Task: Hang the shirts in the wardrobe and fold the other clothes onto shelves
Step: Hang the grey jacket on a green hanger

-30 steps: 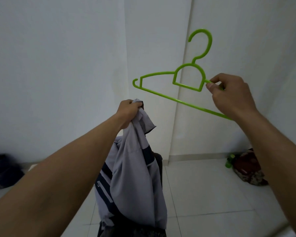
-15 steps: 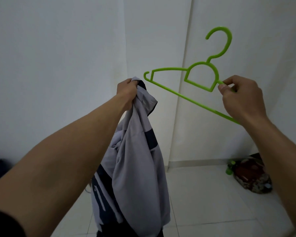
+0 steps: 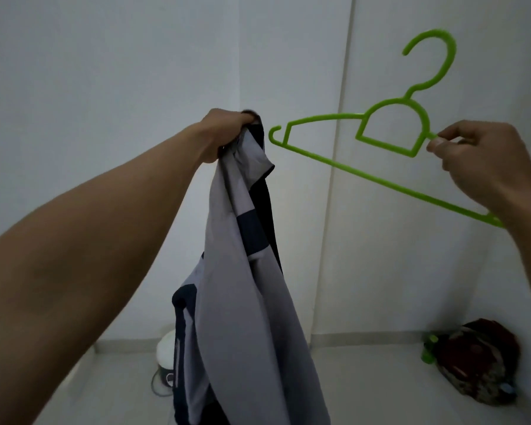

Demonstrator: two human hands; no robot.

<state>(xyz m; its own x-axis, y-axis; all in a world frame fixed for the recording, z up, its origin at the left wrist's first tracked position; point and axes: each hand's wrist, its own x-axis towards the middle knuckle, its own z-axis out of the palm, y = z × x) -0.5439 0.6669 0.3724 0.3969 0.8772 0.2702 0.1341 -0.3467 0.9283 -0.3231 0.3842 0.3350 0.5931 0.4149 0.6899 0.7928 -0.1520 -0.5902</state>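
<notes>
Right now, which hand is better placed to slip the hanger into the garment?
Right, probably. The right hand pinches the green hanger beside its neck, its free end pointing toward the grey-and-navy jacket, not touching it. The left hand only grips the jacket's top, holding it up.

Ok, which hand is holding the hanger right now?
The right hand, pinching the green hanger by its arm near the neck. The left hand grips the grey and navy shirt instead.
</notes>
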